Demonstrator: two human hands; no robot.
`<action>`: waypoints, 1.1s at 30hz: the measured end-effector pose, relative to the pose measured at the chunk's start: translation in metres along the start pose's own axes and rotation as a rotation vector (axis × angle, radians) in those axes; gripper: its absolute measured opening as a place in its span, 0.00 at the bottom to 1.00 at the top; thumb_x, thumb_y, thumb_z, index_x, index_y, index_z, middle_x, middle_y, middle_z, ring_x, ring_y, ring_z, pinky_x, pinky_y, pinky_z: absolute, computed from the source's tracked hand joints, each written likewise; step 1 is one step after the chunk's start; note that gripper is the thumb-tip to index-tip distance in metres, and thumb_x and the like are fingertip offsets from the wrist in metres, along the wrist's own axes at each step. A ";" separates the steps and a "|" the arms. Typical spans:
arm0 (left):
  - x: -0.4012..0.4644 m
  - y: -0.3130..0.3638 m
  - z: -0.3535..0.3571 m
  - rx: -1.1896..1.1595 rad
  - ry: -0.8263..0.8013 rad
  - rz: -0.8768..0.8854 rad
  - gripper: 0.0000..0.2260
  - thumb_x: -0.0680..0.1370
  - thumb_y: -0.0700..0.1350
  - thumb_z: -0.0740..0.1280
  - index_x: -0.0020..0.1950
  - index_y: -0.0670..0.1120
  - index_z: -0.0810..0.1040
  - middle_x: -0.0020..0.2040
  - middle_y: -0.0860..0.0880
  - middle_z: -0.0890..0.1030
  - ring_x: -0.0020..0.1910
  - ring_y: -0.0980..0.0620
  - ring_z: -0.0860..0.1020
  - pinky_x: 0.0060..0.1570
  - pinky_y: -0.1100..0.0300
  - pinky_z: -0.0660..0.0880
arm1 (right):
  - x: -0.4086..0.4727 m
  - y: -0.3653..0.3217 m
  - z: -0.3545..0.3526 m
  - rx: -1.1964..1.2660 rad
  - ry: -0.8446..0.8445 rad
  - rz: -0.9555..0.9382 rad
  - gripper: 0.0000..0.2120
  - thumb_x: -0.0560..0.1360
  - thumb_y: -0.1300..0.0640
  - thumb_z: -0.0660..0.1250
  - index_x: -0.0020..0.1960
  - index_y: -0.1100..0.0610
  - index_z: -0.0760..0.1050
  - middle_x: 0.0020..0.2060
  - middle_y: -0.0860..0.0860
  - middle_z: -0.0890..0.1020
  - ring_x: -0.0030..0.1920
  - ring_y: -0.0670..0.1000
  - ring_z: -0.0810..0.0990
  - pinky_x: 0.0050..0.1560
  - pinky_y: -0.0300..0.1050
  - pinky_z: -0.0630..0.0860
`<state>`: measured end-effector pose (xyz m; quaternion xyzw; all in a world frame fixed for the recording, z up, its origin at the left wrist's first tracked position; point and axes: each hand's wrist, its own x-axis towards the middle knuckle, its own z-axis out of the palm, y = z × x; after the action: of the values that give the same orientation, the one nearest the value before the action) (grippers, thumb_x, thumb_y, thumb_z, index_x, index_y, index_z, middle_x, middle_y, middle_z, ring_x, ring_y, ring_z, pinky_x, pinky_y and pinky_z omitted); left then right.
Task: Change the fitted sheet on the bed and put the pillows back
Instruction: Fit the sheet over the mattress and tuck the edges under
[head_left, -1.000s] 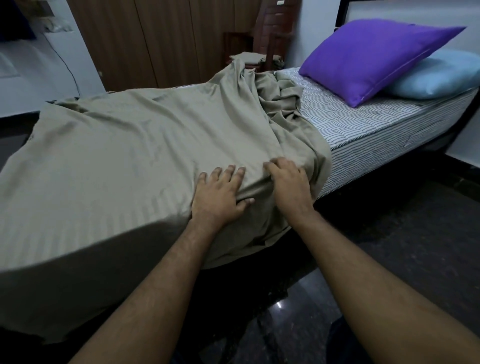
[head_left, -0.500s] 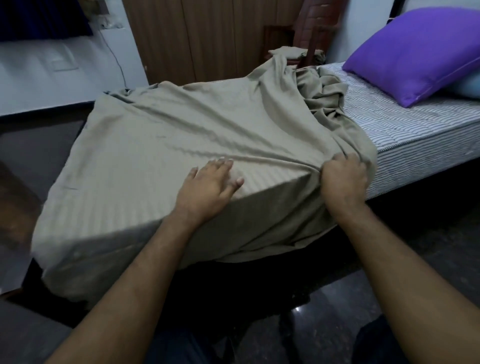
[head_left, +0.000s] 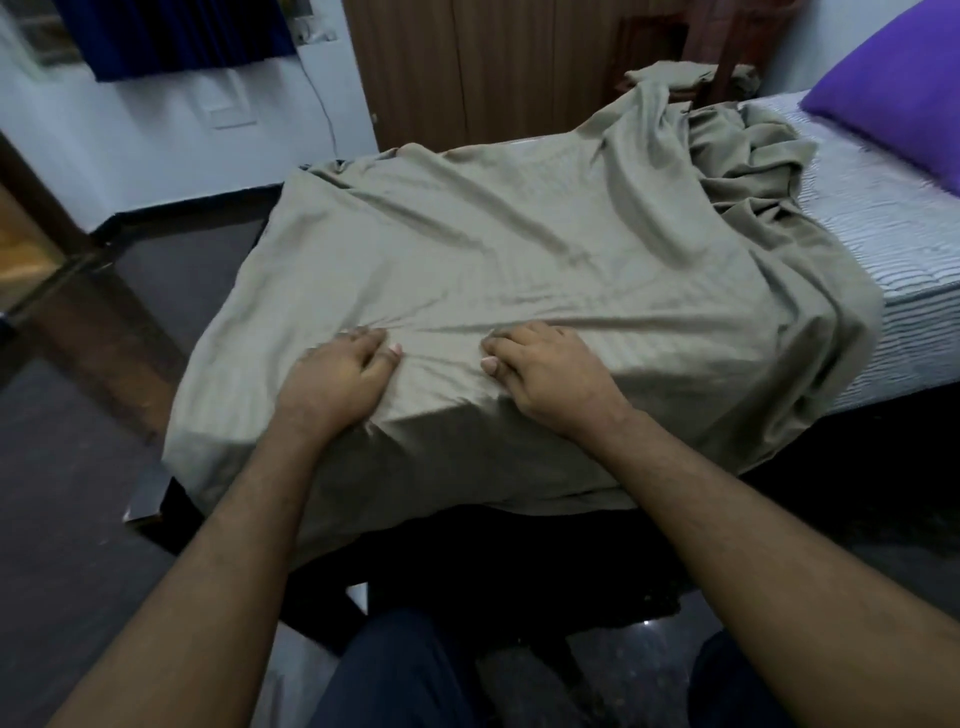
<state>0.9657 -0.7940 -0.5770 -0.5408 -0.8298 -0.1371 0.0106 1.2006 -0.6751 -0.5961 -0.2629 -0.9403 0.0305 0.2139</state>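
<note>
Right hand (head_left: 553, 371) moved in from the sheet edge beside left hand (head_left: 337, 382); both sets of fingers curled, bunching olive sheet (head_left: 519, 260). Purple pillow (head_left: 893, 88) at 2 o'clock.

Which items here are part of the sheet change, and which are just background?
Job:
- olive fitted sheet, spread over the foot end, bunched toward the head
- striped mattress, partly bare
- purple pillow
- left hand and right hand, both gripping the sheet

Background:
- wooden wardrobe
- blue curtain
- wooden chair
</note>
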 end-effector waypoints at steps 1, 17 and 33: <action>-0.003 -0.008 -0.002 -0.002 0.050 -0.012 0.22 0.84 0.58 0.57 0.74 0.49 0.74 0.75 0.49 0.72 0.75 0.49 0.69 0.73 0.54 0.64 | 0.005 -0.011 0.004 0.003 -0.014 -0.026 0.28 0.82 0.39 0.45 0.65 0.51 0.77 0.62 0.48 0.80 0.61 0.54 0.77 0.58 0.52 0.72; -0.122 -0.110 -0.052 0.180 0.254 -0.024 0.17 0.76 0.55 0.72 0.63 0.52 0.83 0.62 0.53 0.82 0.63 0.48 0.79 0.71 0.45 0.66 | 0.039 -0.153 0.052 -0.087 0.114 -0.507 0.18 0.78 0.43 0.66 0.64 0.49 0.76 0.53 0.50 0.77 0.52 0.56 0.76 0.48 0.53 0.71; -0.111 -0.153 -0.017 -0.306 0.582 -0.204 0.04 0.73 0.30 0.68 0.42 0.38 0.78 0.49 0.41 0.78 0.49 0.47 0.77 0.52 0.67 0.69 | 0.065 -0.203 0.074 0.301 0.213 -0.424 0.09 0.78 0.51 0.69 0.44 0.52 0.86 0.39 0.48 0.79 0.40 0.55 0.77 0.38 0.53 0.74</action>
<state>0.8719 -0.9550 -0.6124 -0.3887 -0.8116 -0.4089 0.1519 1.0217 -0.8123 -0.6037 -0.0272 -0.9314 0.0964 0.3498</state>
